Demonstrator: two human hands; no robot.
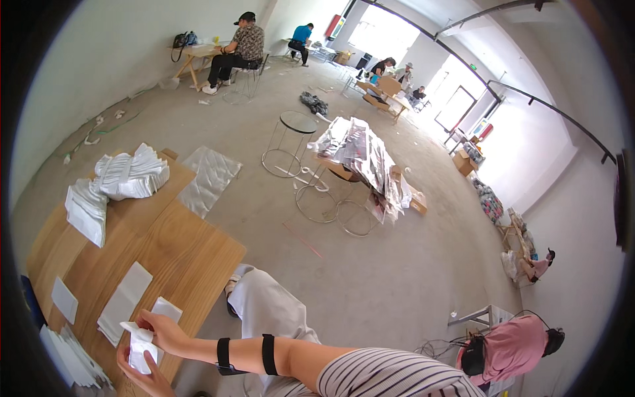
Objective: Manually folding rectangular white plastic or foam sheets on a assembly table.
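One folded white piece (140,345) is gripped by the half-curled right hand (163,333) and half-curled left hand (143,380).

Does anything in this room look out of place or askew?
Yes. Mid-room, the heap of silvery packaging looks lopsided, with pieces drooping down one side. Beyond it, some dark crumpled plastic lies loose on the floor, like something dropped or discarded.

Striped white sleeve (390,372), two black straps (268,354), pale trousers (272,306), apparently dark shoe (231,307)

White stacks (126,298) lie on the wooden table (192,248).
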